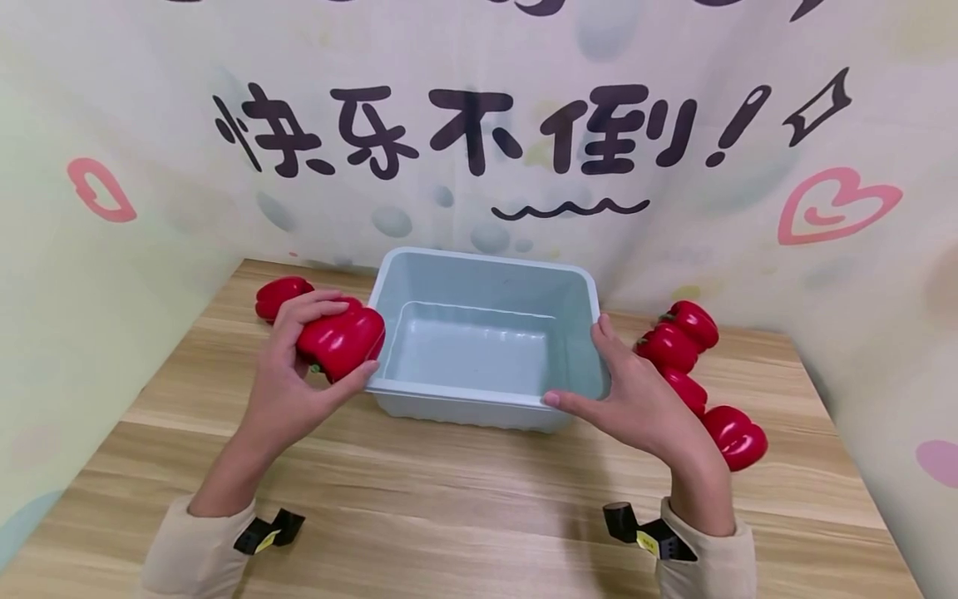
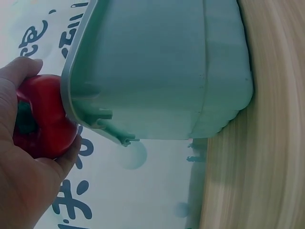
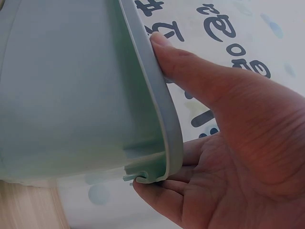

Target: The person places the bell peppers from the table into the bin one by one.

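Fingers of the left hand (image 1: 284,384) curl around a red pepper (image 1: 344,337), just outside the left rim of a blue tub (image 1: 464,409). The right hand (image 1: 636,395) pinches the tub's near right corner. Inside the tub, its smooth bottom shows. It sits on a wooden table (image 1: 419,516). Another pepper (image 1: 281,296) lies to its left, and four more peppers (image 1: 735,437) to its right.

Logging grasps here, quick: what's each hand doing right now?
Left hand: holding a red bell pepper.
Right hand: gripping the light-blue bin at its rim.
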### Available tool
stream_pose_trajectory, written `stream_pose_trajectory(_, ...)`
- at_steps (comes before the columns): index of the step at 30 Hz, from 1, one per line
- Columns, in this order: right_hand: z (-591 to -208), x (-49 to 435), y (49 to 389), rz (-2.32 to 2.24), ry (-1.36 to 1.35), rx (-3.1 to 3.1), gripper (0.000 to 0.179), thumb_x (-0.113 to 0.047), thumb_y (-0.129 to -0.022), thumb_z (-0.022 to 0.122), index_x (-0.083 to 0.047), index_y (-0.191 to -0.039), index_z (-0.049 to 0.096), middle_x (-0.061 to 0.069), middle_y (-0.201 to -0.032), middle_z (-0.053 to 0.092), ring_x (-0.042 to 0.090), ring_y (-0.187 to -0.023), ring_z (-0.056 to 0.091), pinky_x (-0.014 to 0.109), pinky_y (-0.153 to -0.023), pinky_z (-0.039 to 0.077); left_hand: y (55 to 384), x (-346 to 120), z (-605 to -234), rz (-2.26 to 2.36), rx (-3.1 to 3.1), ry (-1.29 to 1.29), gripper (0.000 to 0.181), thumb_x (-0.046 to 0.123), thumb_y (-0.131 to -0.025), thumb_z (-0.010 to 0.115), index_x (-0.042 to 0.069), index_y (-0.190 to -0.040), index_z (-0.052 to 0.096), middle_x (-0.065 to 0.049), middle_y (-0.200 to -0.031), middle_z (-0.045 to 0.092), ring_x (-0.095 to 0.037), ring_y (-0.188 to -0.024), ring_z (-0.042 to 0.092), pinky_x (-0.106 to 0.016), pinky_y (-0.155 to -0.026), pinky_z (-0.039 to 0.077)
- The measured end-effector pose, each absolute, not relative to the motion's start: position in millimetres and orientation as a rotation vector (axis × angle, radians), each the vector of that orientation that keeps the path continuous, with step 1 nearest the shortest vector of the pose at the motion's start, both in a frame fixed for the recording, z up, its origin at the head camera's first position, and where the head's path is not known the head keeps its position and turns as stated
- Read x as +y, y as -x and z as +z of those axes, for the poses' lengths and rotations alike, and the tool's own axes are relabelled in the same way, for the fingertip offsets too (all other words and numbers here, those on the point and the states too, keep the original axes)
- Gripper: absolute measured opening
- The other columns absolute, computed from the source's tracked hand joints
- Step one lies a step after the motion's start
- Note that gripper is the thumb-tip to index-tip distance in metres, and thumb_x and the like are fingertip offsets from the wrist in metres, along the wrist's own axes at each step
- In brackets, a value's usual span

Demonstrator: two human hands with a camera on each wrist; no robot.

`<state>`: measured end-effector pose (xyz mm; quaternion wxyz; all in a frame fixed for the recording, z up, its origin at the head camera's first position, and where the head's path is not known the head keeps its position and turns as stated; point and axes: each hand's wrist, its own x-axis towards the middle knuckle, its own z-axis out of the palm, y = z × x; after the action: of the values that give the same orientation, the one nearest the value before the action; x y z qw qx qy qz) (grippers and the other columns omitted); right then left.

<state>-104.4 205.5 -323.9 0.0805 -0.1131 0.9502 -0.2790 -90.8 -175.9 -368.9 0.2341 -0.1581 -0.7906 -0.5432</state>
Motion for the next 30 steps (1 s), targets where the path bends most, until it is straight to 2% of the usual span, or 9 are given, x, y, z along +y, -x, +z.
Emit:
stream_pose_trajectory(8, -325.0, 205.5, 104.2, -0.840, 0.336, 2.836, 0.123, -0.067, -0.085, 0.078, -0.009, -0.171, 0.011, 0.018, -0.177, 0.022, 0.049, -0.139, 0.056, 0.059, -0.094, 0.063, 90.0, -172.6, -371.1, -1.491, -2.175, 0.462, 0.077, -0.011, -0.071, 0.086, -0.002, -0.140, 0.053, 0.001, -0.152, 0.053, -0.018, -0.136, 0.051, -0.009, -0.098, 0.053)
stream_pose_trajectory(15, -325.1, 206.6, 104.8, -0.824, 0.346, 2.845, 0.123, -0.067, -0.085, 0.078, -0.009, -0.170, 0.012, 0.019, -0.177, 0.021, 0.050, -0.141, 0.055, 0.060, -0.094, 0.062, 89.9, -171.1, -369.2, -1.394, -2.206, 0.461, 0.080, -0.007, -0.070, 0.089, 0.002, -0.143, 0.056, -0.013, -0.152, 0.054, -0.015, -0.136, 0.051, -0.008, -0.097, 0.051)
stream_pose_trajectory(24, -325.3, 205.9, 105.9, -0.824, 0.348, 2.845, 0.123, -0.067, -0.085, 0.079, -0.008, -0.170, 0.012, 0.019, -0.177, 0.021, 0.051, -0.142, 0.053, 0.061, -0.095, 0.061, 90.3, -171.4, -370.0, -1.336, -2.216, 0.467, 0.076, -0.004, -0.070, 0.091, 0.003, -0.139, 0.059, -0.013, -0.154, 0.052, -0.011, -0.139, 0.049, -0.007, -0.098, 0.050)
stream_pose_trajectory(30, -325.3, 206.0, 105.2, -0.828, 0.344, 2.841, 0.124, -0.067, -0.085, 0.078, -0.008, -0.170, 0.012, 0.018, -0.177, 0.020, 0.050, -0.142, 0.054, 0.061, -0.095, 0.062, 90.7, -170.9, -371.0, -1.259, -2.222, 0.491, 0.082, -0.002, -0.070, 0.092, 0.007, -0.144, 0.058, -0.013, -0.152, 0.055, -0.009, -0.136, 0.051, -0.006, -0.098, 0.050)
